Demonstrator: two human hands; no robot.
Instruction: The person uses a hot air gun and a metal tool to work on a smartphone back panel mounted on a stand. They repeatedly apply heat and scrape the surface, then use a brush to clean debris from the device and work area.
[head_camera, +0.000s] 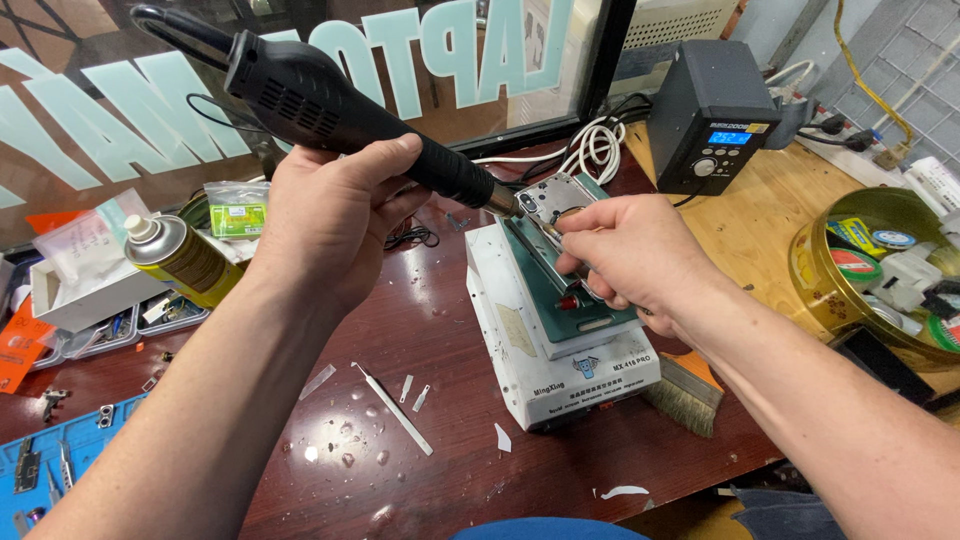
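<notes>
Heating underway: left hand (330, 215) grips black hot-air gun (330, 110) over opened phone (555, 200); right hand (635, 255) pinches thin metal tweezers (548, 232), needing steady prying.

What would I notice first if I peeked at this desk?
Probably the big black hot-air gun in the left hand, pointing down at a phone lying on a white machine in the middle. The right hand pokes at the phone with a thin tool. A yellow spray can lies at the left.
</notes>
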